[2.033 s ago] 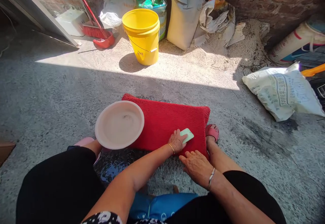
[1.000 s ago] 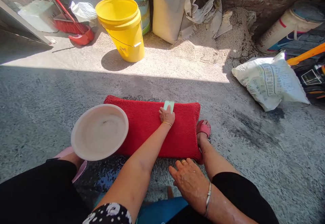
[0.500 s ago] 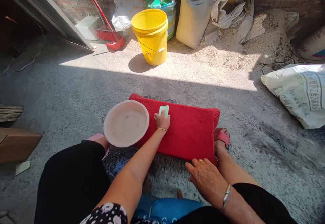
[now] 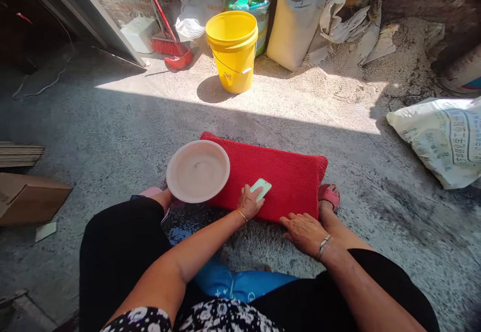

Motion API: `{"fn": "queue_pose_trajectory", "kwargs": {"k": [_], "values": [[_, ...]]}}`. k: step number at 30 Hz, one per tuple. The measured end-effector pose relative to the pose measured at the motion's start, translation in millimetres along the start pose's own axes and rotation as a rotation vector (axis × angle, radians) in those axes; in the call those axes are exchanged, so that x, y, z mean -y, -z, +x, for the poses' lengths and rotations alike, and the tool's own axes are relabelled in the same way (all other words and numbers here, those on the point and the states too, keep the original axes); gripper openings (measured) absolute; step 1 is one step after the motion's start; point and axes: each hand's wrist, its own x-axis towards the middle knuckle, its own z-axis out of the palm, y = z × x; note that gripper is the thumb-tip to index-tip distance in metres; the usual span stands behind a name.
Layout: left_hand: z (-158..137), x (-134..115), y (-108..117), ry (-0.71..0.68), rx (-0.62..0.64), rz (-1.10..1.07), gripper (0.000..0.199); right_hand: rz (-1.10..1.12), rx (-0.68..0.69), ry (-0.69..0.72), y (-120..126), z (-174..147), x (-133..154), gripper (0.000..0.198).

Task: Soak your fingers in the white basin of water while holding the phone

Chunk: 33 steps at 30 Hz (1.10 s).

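Mat (image 4: 285, 181), red and looped, lies flat on the concrete floor (image 4: 112, 131) between the person's feet, its long side across the view. On its near half sits a pale green brush (image 4: 261, 188), tilted so one corner points away. The left hand (image 4: 248, 203) covers the brush's near end, fingers curled over it and pressing it down onto the mat; the forearm comes in low from the left, wrist bent, a thin gold bangle at the wrist. The right hand (image 4: 303, 231) lies flat and spread, palm down, with its fingertips on the near edge of the mat and the heel of the hand on the floor; a silver bangle circles that wrist.

A round basin (image 4: 198, 170) rests at the mat's left end, overlapping its corner, just beside the left hand. It holds cloudy water. The floor in front of the near edge, between the knees, is wet and dark. A foot in a pink sandal (image 4: 329, 195) touches the mat's right end.

Farther off, in the sun, a yellow bucket (image 4: 233, 53) stands upright; what is in it cannot be seen. Behind it sacks (image 4: 296, 18) lean on the brick wall, and a red broom (image 4: 169, 43) lies to its left. A white printed bag (image 4: 439, 139) lies at the right, a cardboard box (image 4: 28, 197) at the left.
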Motion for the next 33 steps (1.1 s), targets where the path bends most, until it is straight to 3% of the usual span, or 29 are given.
{"fn": "queue_pose_trajectory", "kwargs": {"k": [2,4,6,9,11,13,16,19,21,25,27,31,33], "values": [[3.7,16.1,13.8,0.209,-0.078,0.044,0.052,-0.005,-0.001,-0.004,0.5,1.9,-0.1,0.029],[-2.3,23.4,14.6,0.273,-0.047,0.094,0.054,-0.008,0.002,-0.010,-0.6,5.1,-0.6,0.029],[-20.8,23.6,4.4,0.170,0.069,0.130,0.057,-0.008,0.008,-0.008,-2.9,9.2,-1.2,0.031],[-58.0,24.4,-11.4,-0.144,0.279,0.129,0.057,-0.003,0.017,0.004,-6.5,14.4,-1.0,0.034],[-75.9,33.6,-10.2,-0.228,0.305,0.113,0.053,0.001,0.028,0.003,-8.1,16.1,-0.2,0.034],[-83.9,50.2,0.9,-0.121,0.210,0.117,0.050,-0.002,0.033,0.003,-8.6,16.3,0.9,0.034],[-85.8,75.2,18.7,0.233,0.032,0.147,0.052,-0.013,0.026,0.005,-7.7,14.6,1.8,0.035],[-94.0,77.6,12.8,0.446,0.003,0.158,0.057,-0.018,0.026,0.003,-6.2,13.0,1.5,0.037],[-106.4,63.5,-5.0,0.367,0.092,0.137,0.062,-0.018,0.030,0.003,-5.7,12.4,1.1,0.038],[-126.0,29.2,-33.5,-0.025,0.325,0.032,0.059,-0.007,0.022,0.005,-5.1,10.0,-0.9,0.036],[-120.8,25.1,-29.8,-0.050,0.277,0.009,0.055,0.004,0.006,-0.001,-4.1,7.4,-4.6,0.036],[-87.1,38.6,-6.8,0.219,0.035,0.079,0.056,0.009,-0.022,-0.046,0.1,1.0,-19.5,0.037],[-76.1,39.5,-7.0,0.300,0.011,0.121,0.058,-0.005,-0.036,-0.093,1.8,-2.4,-28.6,0.039]]}}
